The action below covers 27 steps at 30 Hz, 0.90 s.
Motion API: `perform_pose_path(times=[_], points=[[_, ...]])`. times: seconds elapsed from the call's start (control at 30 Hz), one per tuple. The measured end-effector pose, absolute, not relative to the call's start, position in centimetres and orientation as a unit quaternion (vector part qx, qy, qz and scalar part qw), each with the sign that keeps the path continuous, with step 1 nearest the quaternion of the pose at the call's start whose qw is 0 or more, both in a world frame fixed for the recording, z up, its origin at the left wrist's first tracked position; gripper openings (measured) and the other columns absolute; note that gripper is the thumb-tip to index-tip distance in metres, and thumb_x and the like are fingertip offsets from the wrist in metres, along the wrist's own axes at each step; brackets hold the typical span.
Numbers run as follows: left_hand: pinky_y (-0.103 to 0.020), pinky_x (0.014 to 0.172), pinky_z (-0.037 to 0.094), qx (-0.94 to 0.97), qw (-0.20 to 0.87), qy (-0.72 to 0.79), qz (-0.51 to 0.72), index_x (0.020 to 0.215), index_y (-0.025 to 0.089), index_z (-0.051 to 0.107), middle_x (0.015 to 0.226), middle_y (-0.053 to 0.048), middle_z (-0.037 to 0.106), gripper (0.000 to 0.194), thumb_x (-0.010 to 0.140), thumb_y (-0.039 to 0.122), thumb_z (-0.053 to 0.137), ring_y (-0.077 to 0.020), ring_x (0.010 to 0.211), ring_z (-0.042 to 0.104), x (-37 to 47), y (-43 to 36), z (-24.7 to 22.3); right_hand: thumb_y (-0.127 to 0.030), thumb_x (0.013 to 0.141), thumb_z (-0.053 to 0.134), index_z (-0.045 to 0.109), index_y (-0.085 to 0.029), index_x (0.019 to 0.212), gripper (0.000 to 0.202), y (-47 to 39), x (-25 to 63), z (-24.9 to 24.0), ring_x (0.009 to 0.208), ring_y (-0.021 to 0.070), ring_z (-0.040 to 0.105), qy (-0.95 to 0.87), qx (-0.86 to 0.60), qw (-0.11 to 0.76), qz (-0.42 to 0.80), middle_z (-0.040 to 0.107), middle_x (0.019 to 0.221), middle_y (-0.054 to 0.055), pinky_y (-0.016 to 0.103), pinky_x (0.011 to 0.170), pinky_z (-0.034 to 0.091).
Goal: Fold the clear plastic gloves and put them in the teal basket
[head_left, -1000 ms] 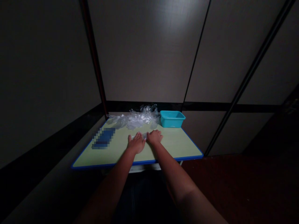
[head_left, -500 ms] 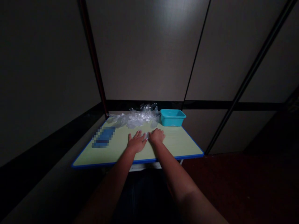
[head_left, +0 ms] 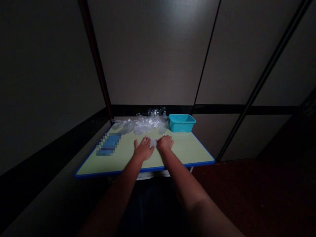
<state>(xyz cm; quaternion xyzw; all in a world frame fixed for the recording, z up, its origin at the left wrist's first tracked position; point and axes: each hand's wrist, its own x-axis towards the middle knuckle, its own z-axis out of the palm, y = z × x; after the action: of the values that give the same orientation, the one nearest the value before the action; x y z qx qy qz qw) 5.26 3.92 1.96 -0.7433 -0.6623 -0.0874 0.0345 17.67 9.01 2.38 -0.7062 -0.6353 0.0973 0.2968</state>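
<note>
A small piece of clear plastic, apparently a bag (head_left: 153, 142), lies flat on the table between my two hands. My left hand (head_left: 143, 150) rests palm down with its fingers spread, the fingers on its right side at the edge of the plastic. Just to the right, my right hand (head_left: 166, 143) is bent down with its fingers curled, its thumb side on the plastic's right edge. Its fingertips are partly hidden. Beyond both hands lies a loose heap of crumpled clear plastic bags (head_left: 145, 123).
A turquoise plastic basket (head_left: 182, 126) stands at the table's back right, beside the heap. A blurred blue flat item (head_left: 110, 144) lies at the left. The pale green table (head_left: 187, 151) has a blue edge and stands against a panelled wall (head_left: 153, 65).
My left hand's fingers have drawn slightly left, so more of the plastic between the hands shows. My right hand stays nearly in place. The whole view has shifted slightly.
</note>
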Motion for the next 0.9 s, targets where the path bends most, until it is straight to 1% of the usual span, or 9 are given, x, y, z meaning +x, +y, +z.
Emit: perform_pose_path(times=[0.17, 0.27, 0.37, 0.5, 0.57, 0.73, 0.9], points=[[-0.060, 0.106, -0.002, -0.750, 0.027, -0.656, -0.077, 0.140, 0.021, 0.031, 0.148, -0.005, 0.026, 0.057, 0.090, 0.046, 0.017, -0.0214, 0.139, 0.011, 5.23, 4.05, 1.86, -0.032, 0.079, 0.058, 0.065, -0.013, 0.096, 0.026, 9.27, 17.63, 2.24, 0.112, 0.0317, 0.039, -0.660, -0.695, 0.269, 0.093, 0.056, 0.112, 0.019, 0.045, 0.089, 0.029], [-0.060, 0.106, -0.001, -0.749, 0.030, -0.657, -0.075, 0.140, 0.022, 0.031, 0.148, -0.005, 0.026, 0.057, 0.090, 0.046, 0.016, -0.0222, 0.139, 0.011, 5.20, 4.14, 1.75, -0.031, 0.080, 0.057, 0.063, -0.012, 0.099, 0.028, 9.27, 17.67, 2.27, 0.113, 0.0319, 0.039, -0.669, -0.687, 0.268, 0.095, 0.055, 0.113, 0.019, 0.045, 0.090, 0.028], [-0.061, 0.106, 0.000, -0.750, 0.033, -0.657, -0.074, 0.140, 0.022, 0.031, 0.148, -0.005, 0.027, 0.057, 0.090, 0.046, 0.016, -0.0226, 0.139, 0.011, 5.17, 4.17, 1.70, -0.031, 0.081, 0.055, 0.061, -0.012, 0.104, 0.030, 9.10, 17.66, 2.36, 0.114, 0.0306, 0.039, -0.675, -0.690, 0.247, 0.082, 0.055, 0.115, 0.018, 0.043, 0.090, 0.029], [-0.061, 0.106, 0.000, -0.752, 0.035, -0.654, -0.076, 0.140, 0.020, 0.031, 0.148, -0.005, 0.026, 0.057, 0.091, 0.046, 0.016, -0.0218, 0.139, 0.012, 5.15, 4.15, 1.71, -0.036, 0.080, 0.054, 0.057, -0.010, 0.111, 0.040, 9.04, 17.52, 2.40, 0.113, 0.0296, 0.040, -0.659, -0.712, 0.237, 0.057, 0.053, 0.118, 0.019, 0.041, 0.090, 0.031], [-0.062, 0.106, 0.000, -0.753, 0.034, -0.653, -0.077, 0.140, 0.020, 0.032, 0.148, -0.005, 0.027, 0.058, 0.091, 0.045, 0.016, -0.0217, 0.139, 0.013, 5.15, 4.14, 1.73, -0.039, 0.080, 0.055, 0.058, -0.010, 0.111, 0.043, 9.18, 17.45, 2.35, 0.114, 0.0298, 0.039, -0.663, -0.711, 0.228, 0.053, 0.053, 0.118, 0.019, 0.042, 0.090, 0.031], [-0.062, 0.106, 0.000, -0.756, 0.030, -0.650, -0.076, 0.140, 0.019, 0.032, 0.148, -0.005, 0.026, 0.058, 0.091, 0.046, 0.016, -0.0219, 0.138, 0.014, 5.13, 4.15, 1.73, -0.038, 0.081, 0.053, 0.061, -0.012, 0.106, 0.037, 9.51, 17.47, 2.22, 0.114, 0.0291, 0.039, -0.683, -0.700, 0.201, 0.059, 0.053, 0.119, 0.018, 0.041, 0.088, 0.032], [-0.062, 0.106, 0.000, -0.755, 0.027, -0.651, -0.072, 0.140, 0.018, 0.031, 0.148, -0.006, 0.026, 0.059, 0.090, 0.047, 0.015, -0.0228, 0.139, 0.013, 5.12, 4.21, 1.70, -0.032, 0.083, 0.049, 0.058, -0.014, 0.105, 0.030, 9.34, 17.54, 2.29, 0.111, 0.0279, 0.044, -0.701, -0.678, 0.215, 0.060, 0.058, 0.113, 0.015, 0.041, 0.086, 0.033]])
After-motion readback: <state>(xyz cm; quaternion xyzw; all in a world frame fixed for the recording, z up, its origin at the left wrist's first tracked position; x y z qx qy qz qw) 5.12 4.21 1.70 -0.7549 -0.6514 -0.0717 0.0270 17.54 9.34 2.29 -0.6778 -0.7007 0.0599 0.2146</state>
